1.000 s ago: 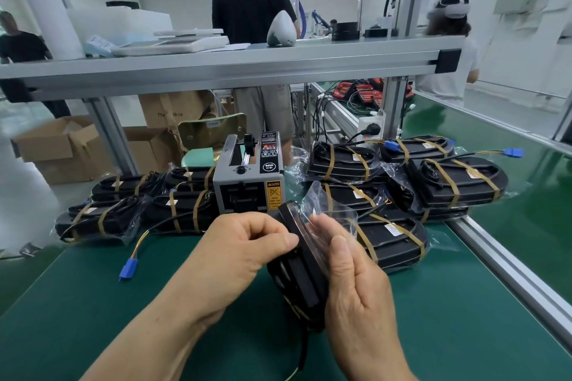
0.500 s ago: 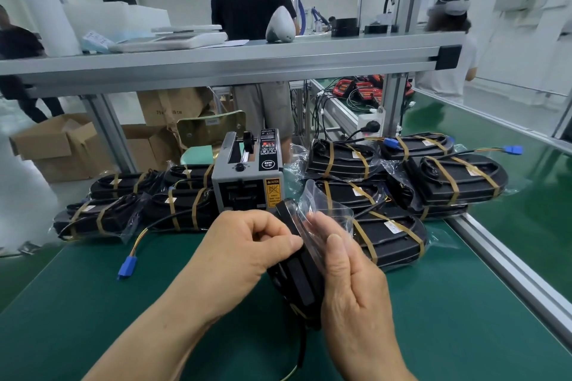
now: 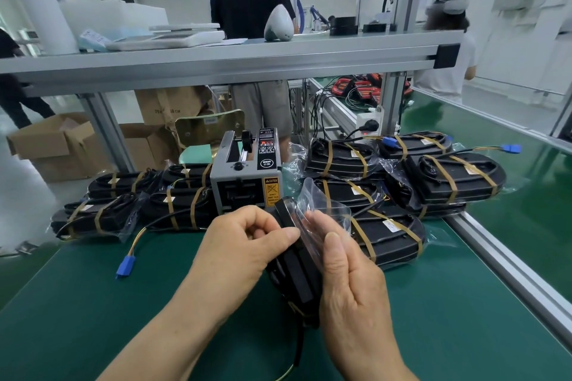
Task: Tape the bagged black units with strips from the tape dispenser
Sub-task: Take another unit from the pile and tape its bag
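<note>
— While the left grip (image 3: 244, 244) curls tight, what does it hold?
— The bag (image 3: 322, 210) at the unit's (image 3: 297, 275) edge. Right grip (image 3: 349, 284) clasps the unit, thumb on plastic.
— Where is it?
— On edge over the surface (image 3: 433, 334), just before the dispenser (image 3: 244, 182).

The counter (image 3: 433, 303) is surfaced with a green mat and bounded along its right edge by an aluminium rail (image 3: 510, 269). The tape dispenser (image 3: 247, 176) stands upright at the far centre of the mat, its outlet side facing the near edge. Just beside it on the left lies the left pile (image 3: 130, 210) of bagged black units, each bound with tan tape strips. On the right lies the right pile (image 3: 402, 189), larger, with units overlapping in layers. A blue connector (image 3: 126, 266) on thin coloured wires rests on bare mat in front of the left pile.
</note>
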Action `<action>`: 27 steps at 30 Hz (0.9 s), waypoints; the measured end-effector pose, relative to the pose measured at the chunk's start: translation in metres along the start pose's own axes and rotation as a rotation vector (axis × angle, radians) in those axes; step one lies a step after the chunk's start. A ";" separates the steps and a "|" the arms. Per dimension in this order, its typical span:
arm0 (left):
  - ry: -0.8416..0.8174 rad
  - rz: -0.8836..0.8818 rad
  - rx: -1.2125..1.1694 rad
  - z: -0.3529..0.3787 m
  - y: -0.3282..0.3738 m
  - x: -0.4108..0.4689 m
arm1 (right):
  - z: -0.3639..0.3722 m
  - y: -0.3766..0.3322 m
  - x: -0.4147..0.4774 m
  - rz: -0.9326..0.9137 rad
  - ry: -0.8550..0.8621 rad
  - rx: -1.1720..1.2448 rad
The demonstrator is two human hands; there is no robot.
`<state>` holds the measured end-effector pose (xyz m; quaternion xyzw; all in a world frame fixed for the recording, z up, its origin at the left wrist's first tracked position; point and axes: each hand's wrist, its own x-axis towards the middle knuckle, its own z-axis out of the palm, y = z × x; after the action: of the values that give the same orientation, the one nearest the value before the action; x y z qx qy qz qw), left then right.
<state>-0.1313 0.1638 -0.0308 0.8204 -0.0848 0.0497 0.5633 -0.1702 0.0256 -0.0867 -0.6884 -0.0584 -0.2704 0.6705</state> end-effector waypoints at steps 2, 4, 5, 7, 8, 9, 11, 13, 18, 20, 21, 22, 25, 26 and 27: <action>-0.013 0.000 0.028 0.001 0.000 -0.001 | 0.000 0.001 0.000 0.012 -0.001 0.013; -0.045 0.001 0.083 0.001 0.002 -0.001 | 0.001 0.000 0.001 0.004 0.004 0.007; -0.066 -0.004 0.102 -0.001 0.002 -0.001 | 0.000 0.001 0.000 -0.003 0.002 0.005; -0.105 -0.007 0.091 -0.005 0.004 0.003 | 0.000 0.001 -0.001 -0.007 -0.006 0.040; -0.116 -0.003 0.062 -0.008 0.004 0.005 | 0.000 0.001 -0.002 -0.007 -0.011 0.056; -0.118 0.000 0.029 -0.010 0.004 0.008 | -0.001 0.001 -0.002 -0.010 -0.015 0.061; -0.112 0.009 -0.020 -0.012 0.003 0.010 | -0.001 0.001 -0.002 -0.026 -0.014 0.040; -0.132 0.025 -0.027 -0.014 0.002 0.011 | -0.002 0.001 -0.003 -0.029 -0.013 0.033; -0.249 0.035 0.069 -0.022 0.002 0.016 | -0.003 0.000 -0.006 -0.066 0.004 0.002; -0.288 0.064 0.143 -0.023 0.006 0.017 | -0.003 0.002 -0.007 -0.060 0.003 0.024; -0.298 0.073 0.188 -0.024 0.008 0.017 | -0.003 0.002 -0.008 -0.060 0.004 0.033; -0.302 0.077 0.236 -0.024 0.009 0.017 | -0.003 0.003 -0.008 -0.062 0.004 0.039; -0.268 0.092 0.349 -0.022 0.013 0.014 | 0.000 0.008 -0.005 -0.102 -0.018 0.064; -0.239 0.107 0.367 -0.021 0.012 0.015 | 0.002 0.011 -0.002 -0.122 -0.031 0.074; -0.205 0.115 0.371 -0.021 0.010 0.016 | 0.004 0.014 0.001 -0.132 -0.046 0.093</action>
<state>-0.1170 0.1782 -0.0114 0.9046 -0.1778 0.0126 0.3872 -0.1624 0.0282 -0.0984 -0.6572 -0.1314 -0.2950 0.6810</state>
